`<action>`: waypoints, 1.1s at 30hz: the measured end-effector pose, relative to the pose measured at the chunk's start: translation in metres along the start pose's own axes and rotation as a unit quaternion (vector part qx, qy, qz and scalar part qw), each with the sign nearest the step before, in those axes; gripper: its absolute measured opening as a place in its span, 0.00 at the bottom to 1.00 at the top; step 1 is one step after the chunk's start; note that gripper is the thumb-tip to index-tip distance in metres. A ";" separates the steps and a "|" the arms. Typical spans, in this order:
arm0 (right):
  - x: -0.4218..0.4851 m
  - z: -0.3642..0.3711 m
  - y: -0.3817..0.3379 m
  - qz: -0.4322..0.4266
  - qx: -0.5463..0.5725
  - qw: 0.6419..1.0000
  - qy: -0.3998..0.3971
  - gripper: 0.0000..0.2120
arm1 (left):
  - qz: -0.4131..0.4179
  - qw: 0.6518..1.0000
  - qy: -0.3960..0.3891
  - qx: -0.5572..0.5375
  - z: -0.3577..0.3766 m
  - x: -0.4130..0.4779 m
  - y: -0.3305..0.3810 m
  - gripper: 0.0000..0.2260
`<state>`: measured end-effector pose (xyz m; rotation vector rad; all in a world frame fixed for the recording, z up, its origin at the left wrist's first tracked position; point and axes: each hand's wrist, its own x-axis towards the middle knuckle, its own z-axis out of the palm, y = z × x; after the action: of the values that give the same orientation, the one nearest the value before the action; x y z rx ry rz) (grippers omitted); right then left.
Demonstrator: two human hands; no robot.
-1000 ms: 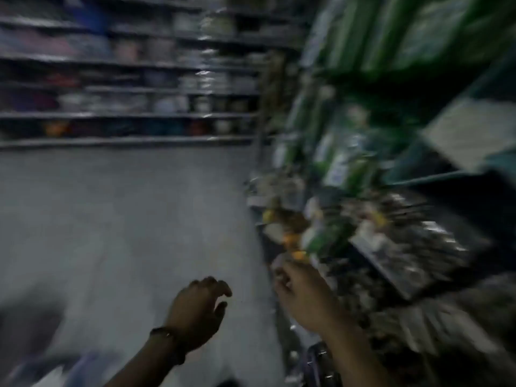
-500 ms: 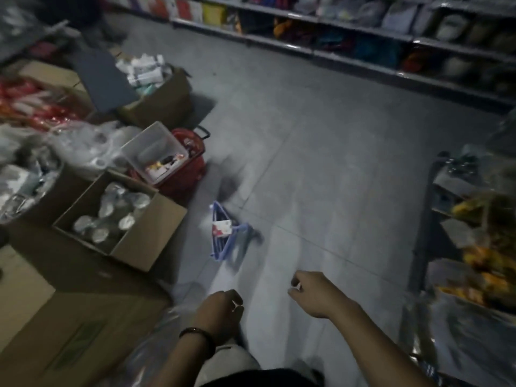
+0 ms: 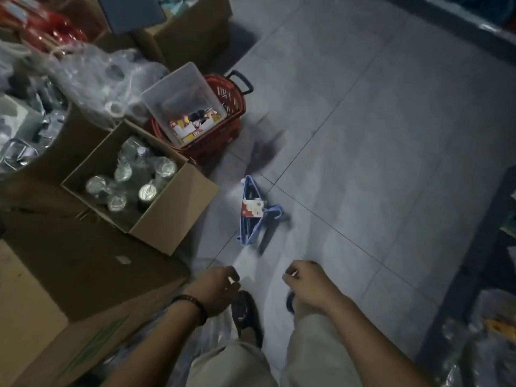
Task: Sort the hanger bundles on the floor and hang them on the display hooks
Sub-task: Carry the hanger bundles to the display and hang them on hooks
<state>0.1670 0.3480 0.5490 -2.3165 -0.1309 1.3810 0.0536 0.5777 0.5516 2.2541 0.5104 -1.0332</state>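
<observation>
A bundle of light blue hangers (image 3: 255, 212) with a red and white label lies on the grey tiled floor, in the middle of the head view. My left hand (image 3: 216, 291) hangs below it with loosely curled fingers and holds nothing. My right hand (image 3: 307, 283) is level with the left, fingers also loosely curled and empty. Both hands are well short of the bundle, above my feet and light trousers. The display hooks are out of view.
A cardboard box of metal-lidded jars (image 3: 139, 185) stands left of the bundle. Behind it is a red basket (image 3: 220, 135) holding a clear plastic tub (image 3: 181, 99). Larger cartons (image 3: 55, 289) and plastic-wrapped goods fill the left. A dark shelf edge (image 3: 480, 247) runs along the right.
My view swung from the shelf of hanging goods down to the floor. My right hand left the shelf goods; both hands now hang empty above my feet, nearer the hanger bundle.
</observation>
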 end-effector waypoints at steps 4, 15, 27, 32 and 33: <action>0.090 -0.012 -0.007 0.027 0.043 0.998 -0.028 0.12 | -0.045 0.996 -0.007 -0.074 -0.016 0.072 -0.020 0.10; 0.440 -0.001 0.027 0.152 0.045 0.982 -0.106 0.15 | -0.161 0.970 -0.049 -0.174 0.025 0.400 -0.074 0.10; 0.672 0.157 0.080 0.247 0.249 0.933 -0.075 0.23 | -0.155 0.914 -0.044 -0.372 0.104 0.662 -0.158 0.21; 0.670 0.179 0.083 0.259 0.264 0.928 0.051 0.10 | -0.150 0.894 -0.061 -0.419 0.109 0.660 -0.160 0.17; 0.667 0.175 0.082 0.267 0.273 0.922 0.058 0.07 | -0.148 0.892 -0.063 -0.423 0.108 0.657 -0.158 0.17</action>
<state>0.3370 0.5289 -0.0993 -2.0009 0.8725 1.2829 0.3155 0.6853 -0.0719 1.3477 1.0336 -0.8500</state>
